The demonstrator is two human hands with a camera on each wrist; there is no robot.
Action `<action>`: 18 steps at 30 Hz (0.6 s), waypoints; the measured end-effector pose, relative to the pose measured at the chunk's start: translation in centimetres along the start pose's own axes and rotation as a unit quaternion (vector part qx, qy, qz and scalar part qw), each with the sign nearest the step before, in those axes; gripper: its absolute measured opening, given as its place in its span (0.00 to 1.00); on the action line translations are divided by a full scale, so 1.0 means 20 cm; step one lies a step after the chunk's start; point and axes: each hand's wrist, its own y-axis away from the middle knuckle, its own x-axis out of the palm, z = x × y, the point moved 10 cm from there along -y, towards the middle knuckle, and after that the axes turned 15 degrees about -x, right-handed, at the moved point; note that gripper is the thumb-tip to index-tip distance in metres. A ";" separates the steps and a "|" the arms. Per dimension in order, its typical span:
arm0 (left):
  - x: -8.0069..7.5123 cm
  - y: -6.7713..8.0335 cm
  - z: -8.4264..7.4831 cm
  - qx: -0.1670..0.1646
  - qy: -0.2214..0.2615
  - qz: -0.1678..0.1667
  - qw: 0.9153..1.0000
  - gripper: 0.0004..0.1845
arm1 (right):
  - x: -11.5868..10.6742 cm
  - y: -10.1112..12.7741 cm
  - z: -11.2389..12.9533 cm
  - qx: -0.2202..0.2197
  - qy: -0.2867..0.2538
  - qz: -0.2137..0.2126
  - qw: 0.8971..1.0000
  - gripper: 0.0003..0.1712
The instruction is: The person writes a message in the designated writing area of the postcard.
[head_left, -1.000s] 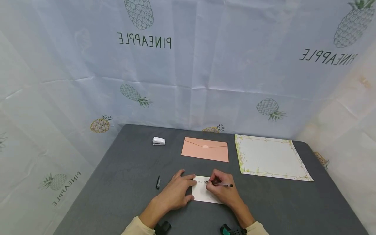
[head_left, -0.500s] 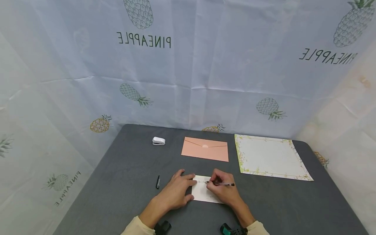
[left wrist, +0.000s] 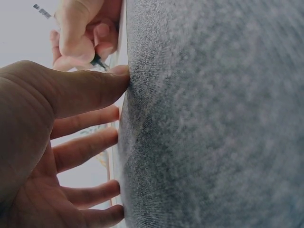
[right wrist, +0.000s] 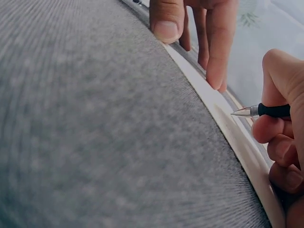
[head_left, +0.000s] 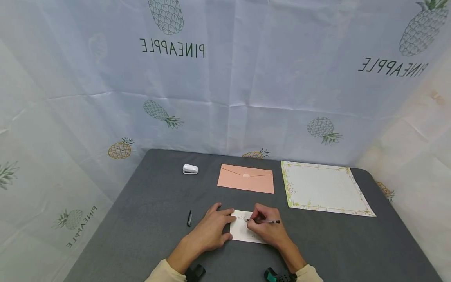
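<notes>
Right hand [head_left: 268, 227]: pinches the pen [head_left: 264, 221], tip on the card, to write.
Left hand [head_left: 210, 229]: spread flat, fingertips pressing the card's left edge to steady it.
Card [head_left: 242, 232]: on the desk [head_left: 148, 211], between both hands.

Under your hands, the table [head_left: 148, 219] wears grey, matt, rough-woven cloth; the white card [head_left: 243, 233] is smooth paper.
</notes>
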 end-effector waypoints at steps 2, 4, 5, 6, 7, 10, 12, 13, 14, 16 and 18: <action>0.00 0.00 0.00 0.000 -0.001 0.000 1.000 0.27 | 0.00 0.00 0.00 -0.001 -0.004 -0.005 1.000 0.22; 0.00 0.00 0.00 0.001 -0.002 0.000 1.000 0.27 | -0.01 0.00 -0.01 0.002 -0.008 -0.014 1.000 0.22; 0.00 0.00 0.00 0.001 -0.003 0.000 1.000 0.27 | -0.02 0.01 -0.01 0.005 -0.009 -0.018 1.000 0.22; 0.00 0.00 0.00 0.002 -0.003 0.000 1.000 0.27 | -0.02 0.01 -0.01 0.007 -0.010 -0.023 1.000 0.22; 0.00 0.00 0.00 0.003 -0.003 0.001 1.000 0.27 | -0.03 0.01 -0.01 0.010 -0.010 -0.028 1.000 0.22; 0.00 0.00 -0.01 0.008 0.000 0.001 1.000 0.27 | -0.05 0.01 -0.02 0.016 0.007 -0.038 0.999 0.22; 0.00 0.00 -0.01 0.013 0.002 0.001 1.000 0.27 | -0.06 0.02 -0.02 0.022 0.017 -0.042 0.999 0.22; 0.00 0.00 -0.01 0.014 0.003 0.001 1.000 0.27 | -0.07 0.02 -0.03 0.026 0.021 -0.043 0.998 0.22; 0.00 0.00 -0.01 0.015 0.004 0.001 1.000 0.26 | -0.08 0.02 -0.03 0.030 0.024 -0.044 0.998 0.22; 0.00 0.00 0.00 0.015 0.007 0.002 1.000 0.26 | -0.08 0.03 -0.05 0.039 0.023 -0.040 0.998 0.21; 0.00 0.00 0.00 0.013 0.008 0.002 1.000 0.26 | -0.08 0.03 -0.05 0.042 0.021 -0.031 0.998 0.21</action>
